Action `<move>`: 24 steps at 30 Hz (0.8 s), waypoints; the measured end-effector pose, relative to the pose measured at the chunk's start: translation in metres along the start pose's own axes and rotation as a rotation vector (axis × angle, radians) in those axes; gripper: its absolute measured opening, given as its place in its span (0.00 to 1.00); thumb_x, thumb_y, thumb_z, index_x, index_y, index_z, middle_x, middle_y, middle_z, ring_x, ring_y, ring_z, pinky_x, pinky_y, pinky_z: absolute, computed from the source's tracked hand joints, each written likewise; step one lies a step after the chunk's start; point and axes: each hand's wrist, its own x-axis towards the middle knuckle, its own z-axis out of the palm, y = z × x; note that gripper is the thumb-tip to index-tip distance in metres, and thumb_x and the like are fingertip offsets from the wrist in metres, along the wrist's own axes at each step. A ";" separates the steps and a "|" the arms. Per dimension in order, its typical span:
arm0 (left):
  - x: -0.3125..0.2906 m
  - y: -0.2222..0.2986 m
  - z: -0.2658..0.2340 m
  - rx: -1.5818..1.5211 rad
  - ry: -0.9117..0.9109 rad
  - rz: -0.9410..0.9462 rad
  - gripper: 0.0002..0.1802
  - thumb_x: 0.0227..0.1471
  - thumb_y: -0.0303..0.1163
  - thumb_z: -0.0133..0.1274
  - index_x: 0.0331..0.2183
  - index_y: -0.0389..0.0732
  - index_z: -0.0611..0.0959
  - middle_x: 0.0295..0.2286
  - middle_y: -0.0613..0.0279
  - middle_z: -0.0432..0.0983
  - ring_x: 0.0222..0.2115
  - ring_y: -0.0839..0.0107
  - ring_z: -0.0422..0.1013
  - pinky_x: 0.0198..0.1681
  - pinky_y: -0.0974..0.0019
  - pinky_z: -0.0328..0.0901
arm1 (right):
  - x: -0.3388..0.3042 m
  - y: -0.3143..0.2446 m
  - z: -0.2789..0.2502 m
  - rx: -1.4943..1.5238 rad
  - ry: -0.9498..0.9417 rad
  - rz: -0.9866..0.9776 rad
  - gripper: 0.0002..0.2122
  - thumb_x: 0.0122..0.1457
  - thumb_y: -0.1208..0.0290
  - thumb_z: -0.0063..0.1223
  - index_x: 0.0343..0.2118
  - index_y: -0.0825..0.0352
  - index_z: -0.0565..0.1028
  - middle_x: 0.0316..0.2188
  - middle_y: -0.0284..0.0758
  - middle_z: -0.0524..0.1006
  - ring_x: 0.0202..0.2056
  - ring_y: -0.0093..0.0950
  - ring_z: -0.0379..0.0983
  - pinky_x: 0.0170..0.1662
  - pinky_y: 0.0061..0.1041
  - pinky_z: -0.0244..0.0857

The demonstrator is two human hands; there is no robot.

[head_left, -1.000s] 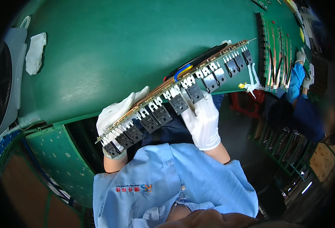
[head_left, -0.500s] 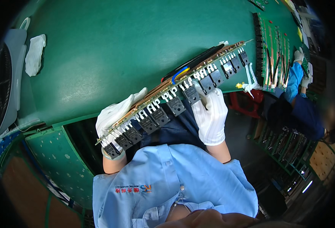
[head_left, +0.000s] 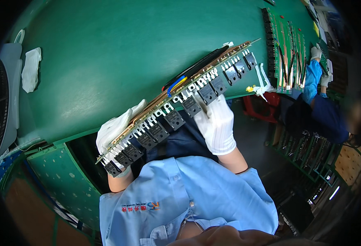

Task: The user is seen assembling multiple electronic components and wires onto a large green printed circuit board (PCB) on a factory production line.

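A long circuit board (head_left: 147,115) is tilted on edge above the table's near side, its right end higher and farther away. Black transistors (head_left: 174,119) on bent metal legs line its near edge; copper strips and blue and yellow wires (head_left: 175,85) show along the far side. My left hand (head_left: 114,130), in a white glove, is closed around the board's left end, its fingers on the far side and partly hidden. With its gloved fingers bent against the transistors at mid-board, my right hand (head_left: 217,125) grips there; its fingertips are partly hidden behind them.
A white cloth glove (head_left: 31,69) lies at the left by a grey fan (head_left: 9,88). More circuit boards (head_left: 286,57) lie at the far right, where a co-worker's gloved hand (head_left: 316,52) reaches in. White strips (head_left: 264,84) sit on the table edge above a red stool (head_left: 264,107).
The board and both my hands have shifted a little left in the picture. My right hand stays against the transistors near the middle, and the left keeps its hold.
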 end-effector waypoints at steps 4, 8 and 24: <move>-0.018 -0.018 -0.012 -0.068 0.020 -0.006 0.28 0.54 0.43 0.50 0.48 0.30 0.73 0.48 0.41 0.69 0.46 0.47 0.69 0.51 0.47 0.62 | 0.001 0.002 -0.009 -0.040 -0.037 0.024 0.07 0.47 0.76 0.59 0.30 0.68 0.74 0.27 0.37 0.74 0.30 0.35 0.72 0.30 0.27 0.68; -0.062 -0.052 -0.051 -0.017 0.241 0.030 0.25 0.55 0.42 0.50 0.48 0.32 0.74 0.47 0.42 0.70 0.46 0.50 0.70 0.51 0.48 0.62 | 0.001 0.015 -0.012 0.031 0.039 0.049 0.08 0.52 0.72 0.56 0.32 0.70 0.74 0.29 0.39 0.75 0.31 0.37 0.73 0.32 0.29 0.69; -0.035 -0.022 -0.040 0.075 0.140 -0.016 0.30 0.55 0.45 0.49 0.47 0.24 0.72 0.41 0.43 0.74 0.39 0.58 0.74 0.46 0.57 0.68 | 0.014 0.022 -0.015 -0.036 0.002 0.025 0.07 0.48 0.76 0.59 0.26 0.68 0.71 0.25 0.38 0.73 0.27 0.35 0.72 0.28 0.28 0.67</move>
